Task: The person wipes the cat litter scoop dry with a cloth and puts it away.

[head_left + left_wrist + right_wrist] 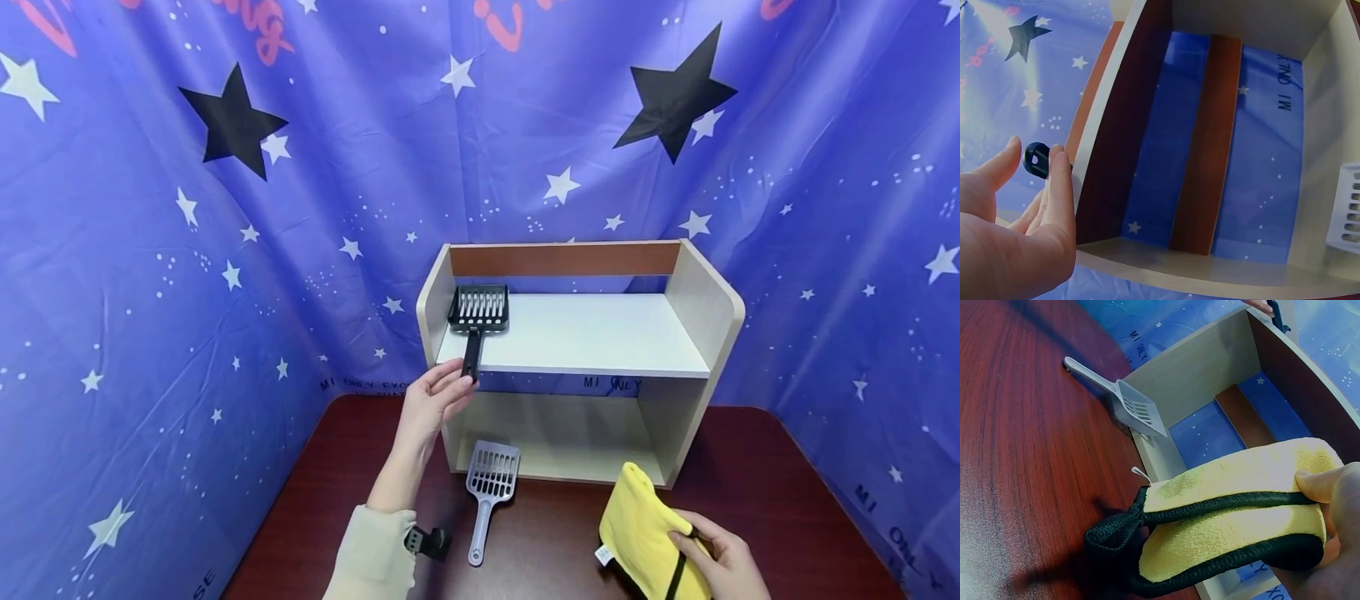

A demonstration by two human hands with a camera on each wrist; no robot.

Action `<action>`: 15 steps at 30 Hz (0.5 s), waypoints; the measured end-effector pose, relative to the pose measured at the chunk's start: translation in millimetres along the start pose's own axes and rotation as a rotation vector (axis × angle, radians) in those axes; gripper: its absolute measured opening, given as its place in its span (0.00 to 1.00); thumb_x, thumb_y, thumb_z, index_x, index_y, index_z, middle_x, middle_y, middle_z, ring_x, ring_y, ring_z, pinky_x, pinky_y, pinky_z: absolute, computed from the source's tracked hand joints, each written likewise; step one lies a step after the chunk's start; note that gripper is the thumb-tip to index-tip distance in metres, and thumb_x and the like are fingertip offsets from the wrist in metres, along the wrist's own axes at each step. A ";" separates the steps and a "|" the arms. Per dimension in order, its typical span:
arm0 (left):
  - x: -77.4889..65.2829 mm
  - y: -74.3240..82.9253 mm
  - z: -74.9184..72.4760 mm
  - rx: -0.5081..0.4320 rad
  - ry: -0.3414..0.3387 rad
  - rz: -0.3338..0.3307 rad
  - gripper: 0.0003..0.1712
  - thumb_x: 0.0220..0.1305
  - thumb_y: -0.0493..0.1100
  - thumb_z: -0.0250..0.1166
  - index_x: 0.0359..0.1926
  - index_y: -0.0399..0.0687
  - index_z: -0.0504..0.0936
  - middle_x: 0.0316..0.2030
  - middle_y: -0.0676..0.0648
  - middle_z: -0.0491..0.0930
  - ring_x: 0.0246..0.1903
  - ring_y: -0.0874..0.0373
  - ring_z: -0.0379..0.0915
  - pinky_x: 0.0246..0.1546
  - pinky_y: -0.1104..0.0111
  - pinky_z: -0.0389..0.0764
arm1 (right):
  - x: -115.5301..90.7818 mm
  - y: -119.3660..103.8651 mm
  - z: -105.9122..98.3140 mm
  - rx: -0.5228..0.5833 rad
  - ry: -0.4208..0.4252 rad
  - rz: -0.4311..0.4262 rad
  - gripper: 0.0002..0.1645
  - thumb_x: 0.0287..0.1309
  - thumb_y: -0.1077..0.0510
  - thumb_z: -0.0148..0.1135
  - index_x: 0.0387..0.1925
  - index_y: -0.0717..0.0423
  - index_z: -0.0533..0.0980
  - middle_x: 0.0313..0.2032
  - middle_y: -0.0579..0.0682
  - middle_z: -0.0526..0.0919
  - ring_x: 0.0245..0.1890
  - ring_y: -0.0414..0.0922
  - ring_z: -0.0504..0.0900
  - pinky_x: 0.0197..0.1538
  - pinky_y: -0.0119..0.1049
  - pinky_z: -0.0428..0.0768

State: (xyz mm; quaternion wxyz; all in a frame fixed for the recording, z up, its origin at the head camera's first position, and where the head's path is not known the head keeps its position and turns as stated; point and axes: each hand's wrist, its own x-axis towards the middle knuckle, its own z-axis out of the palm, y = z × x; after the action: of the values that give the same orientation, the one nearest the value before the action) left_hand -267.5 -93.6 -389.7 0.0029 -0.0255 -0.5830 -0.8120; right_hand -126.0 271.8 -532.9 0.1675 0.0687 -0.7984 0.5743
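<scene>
Your left hand: thumb and fingers spread, fingers lying along the handle end of the black scoop. Black scoop: at the left end of the upper board of the shelf, slotted head inward, handle jutting past the front edge. Your right hand: pinching the yellow cloth, folded, black-trimmed, with a white tag, held in front of the shelf's right side. Grey scoop: slotted head over the lower board's front edge, handle pointing toward you above the desk. Behind: blue starred curtain.
</scene>
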 end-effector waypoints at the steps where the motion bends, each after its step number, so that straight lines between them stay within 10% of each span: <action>1: -0.3 -0.5 -0.3 -0.006 -0.004 0.000 0.26 0.65 0.28 0.62 0.64 0.31 0.72 0.39 0.51 0.87 0.36 0.62 0.86 0.43 0.71 0.87 | 0.4 -0.3 0.3 0.005 0.000 0.009 0.18 0.57 0.74 0.62 0.46 0.55 0.83 0.38 0.27 0.86 0.34 0.26 0.83 0.30 0.25 0.83; 15: -7.5 -17.7 -10.5 0.019 -0.010 -0.043 0.26 0.65 0.29 0.63 0.64 0.33 0.72 0.42 0.49 0.87 0.37 0.63 0.86 0.43 0.72 0.86 | 1.1 1.9 2.3 0.073 -0.009 -0.013 0.19 0.57 0.76 0.61 0.46 0.56 0.83 0.39 0.28 0.86 0.36 0.26 0.83 0.32 0.23 0.82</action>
State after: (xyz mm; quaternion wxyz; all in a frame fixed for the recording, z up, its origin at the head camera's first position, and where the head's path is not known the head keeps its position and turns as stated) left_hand -261.0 -98.1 -410.2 -0.0171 -0.0169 -0.5910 -0.8063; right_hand -128.0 270.3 -534.8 0.1649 0.0824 -0.7773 0.6015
